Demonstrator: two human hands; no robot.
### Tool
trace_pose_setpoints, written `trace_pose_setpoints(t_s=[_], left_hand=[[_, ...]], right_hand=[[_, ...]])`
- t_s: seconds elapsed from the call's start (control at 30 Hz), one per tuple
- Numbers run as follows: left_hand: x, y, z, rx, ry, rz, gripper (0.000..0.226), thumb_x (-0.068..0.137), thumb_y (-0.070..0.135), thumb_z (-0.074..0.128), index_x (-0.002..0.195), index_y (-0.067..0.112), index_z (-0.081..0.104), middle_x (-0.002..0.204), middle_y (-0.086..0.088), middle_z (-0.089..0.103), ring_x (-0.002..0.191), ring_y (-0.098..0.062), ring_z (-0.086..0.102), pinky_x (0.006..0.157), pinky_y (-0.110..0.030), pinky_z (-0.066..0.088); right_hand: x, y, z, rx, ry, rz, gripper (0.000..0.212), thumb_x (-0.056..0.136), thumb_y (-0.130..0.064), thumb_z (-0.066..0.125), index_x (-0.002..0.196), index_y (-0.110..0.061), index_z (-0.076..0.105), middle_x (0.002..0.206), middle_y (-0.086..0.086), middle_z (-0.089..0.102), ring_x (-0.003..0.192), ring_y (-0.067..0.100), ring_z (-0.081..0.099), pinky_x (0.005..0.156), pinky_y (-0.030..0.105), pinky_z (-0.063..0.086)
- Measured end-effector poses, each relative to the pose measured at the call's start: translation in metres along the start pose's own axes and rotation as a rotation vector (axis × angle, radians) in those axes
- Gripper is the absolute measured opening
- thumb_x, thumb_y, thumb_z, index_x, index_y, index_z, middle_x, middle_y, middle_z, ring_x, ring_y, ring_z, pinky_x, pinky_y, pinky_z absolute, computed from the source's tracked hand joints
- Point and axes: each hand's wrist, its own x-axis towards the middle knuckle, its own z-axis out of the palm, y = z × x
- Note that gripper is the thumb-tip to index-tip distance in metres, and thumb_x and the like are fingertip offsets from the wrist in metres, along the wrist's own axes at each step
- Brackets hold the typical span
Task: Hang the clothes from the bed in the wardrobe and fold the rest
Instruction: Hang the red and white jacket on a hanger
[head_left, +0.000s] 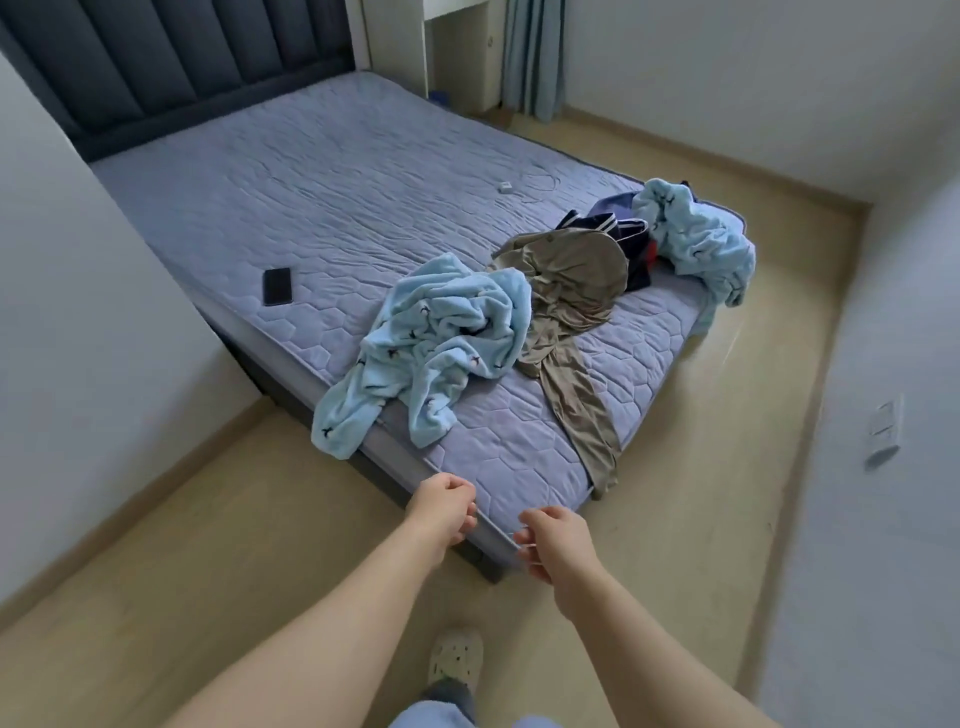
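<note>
While both arms reach forward over the floor toward the near corner of the bed (311, 182), neither hand has hold of anything. The left hand (444, 512) hangs with its fingers loosely curled just over the mattress edge. The right hand (556, 543) is loosely curled too, its fingertips close by the corner; whether they touch it I cannot tell.

4 pieces of clothing lie on the mattress toward its foot end. Nearest the hands is a crumpled light blue fleece garment (441, 338), with 1 part drooping over the side edge. Touching it on the right is a khaki garment (566, 280), a long strip of it trailing down to the foot edge. Behind that lies a navy garment (639, 260), and at the far corner another light blue fleece (696, 234) spills over the edge.

A black phone (277, 286) lies apart from the clothes near the side edge, and a small white plug (505, 187) with a thin cable sits farther up the mattress
</note>
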Motion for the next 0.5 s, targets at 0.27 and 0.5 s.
trace_pose_setpoints(t_s=[0.27, 0.5], left_hand=[[0.112, 0.099, 0.08, 0.015, 0.059, -0.049, 0.018, 0.093, 0.011, 0.044, 0.076, 0.015, 0.049, 0.065, -0.002, 0.049, 0.052, -0.012, 0.043, 0.044, -0.02, 0.029], [0.221, 0.15, 0.154, -0.085, 0.212, -0.215, 0.02, 0.091, 0.013, 0.045, 0.072, 0.018, 0.051, 0.065, -0.002, 0.053, 0.054, -0.012, 0.048, 0.047, -0.02, 0.034]], right_hand=[[0.126, -0.092, -0.07, -0.035, -0.077, 0.047, 0.007, 0.091, -0.006, 0.046, 0.087, -0.009, 0.051, 0.064, 0.005, 0.049, 0.049, 0.015, 0.04, 0.046, 0.02, 0.029], [0.268, -0.163, -0.121, -0.285, -0.18, 0.131, 0.013, 0.091, -0.007, 0.043, 0.087, -0.008, 0.055, 0.069, 0.007, 0.052, 0.055, 0.017, 0.044, 0.051, 0.023, 0.034]])
